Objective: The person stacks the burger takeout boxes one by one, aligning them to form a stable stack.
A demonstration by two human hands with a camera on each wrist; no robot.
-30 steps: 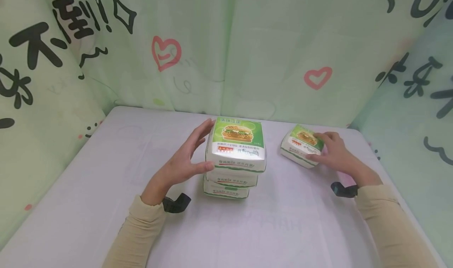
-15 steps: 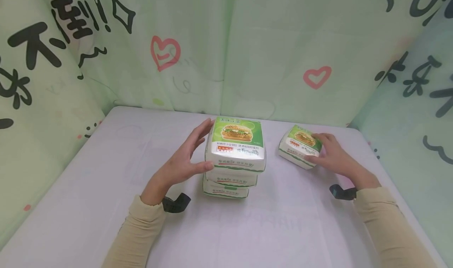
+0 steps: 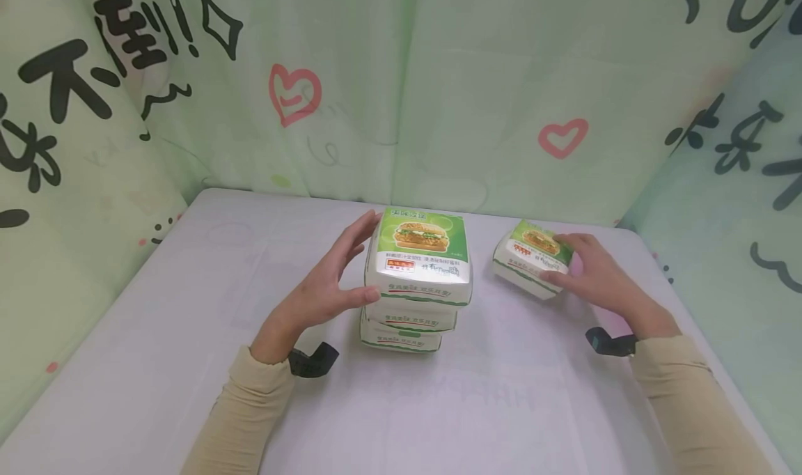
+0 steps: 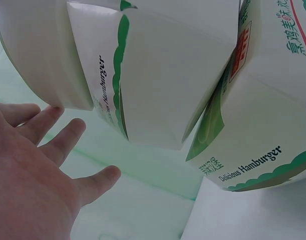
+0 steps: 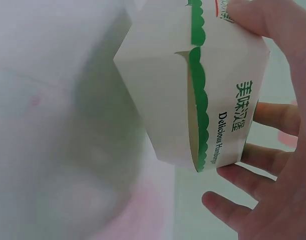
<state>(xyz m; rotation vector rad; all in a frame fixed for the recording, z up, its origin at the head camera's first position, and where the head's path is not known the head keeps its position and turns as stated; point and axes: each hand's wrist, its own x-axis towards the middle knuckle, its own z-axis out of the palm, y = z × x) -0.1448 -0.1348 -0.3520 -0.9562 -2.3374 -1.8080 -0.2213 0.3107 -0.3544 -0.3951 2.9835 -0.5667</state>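
Three green-and-white hamburger boxes stand stacked in the middle of the table, the top box (image 3: 418,259) overhanging the middle box (image 3: 413,317) and the bottom box (image 3: 401,340). My left hand (image 3: 316,287) is at the stack's left side, its fingers extended behind the top box and its thumb near the front corner. Spread fingers (image 4: 67,140) show in the left wrist view, one fingertip at that box's edge. To the right, my right hand (image 3: 598,276) grips a smaller-looking hamburger box (image 3: 526,262) between thumb and fingers. Whether this box touches the table is unclear.
A white cloth covers the table (image 3: 401,419). Pale green curtains (image 3: 476,78) with red hearts and black writing hang behind it and at both sides. Each wrist wears a black strap mount (image 3: 313,361).
The box in my right hand has shifted slightly left and tilted a little, showing more of its front wall. My left hand and the stack stay in place.
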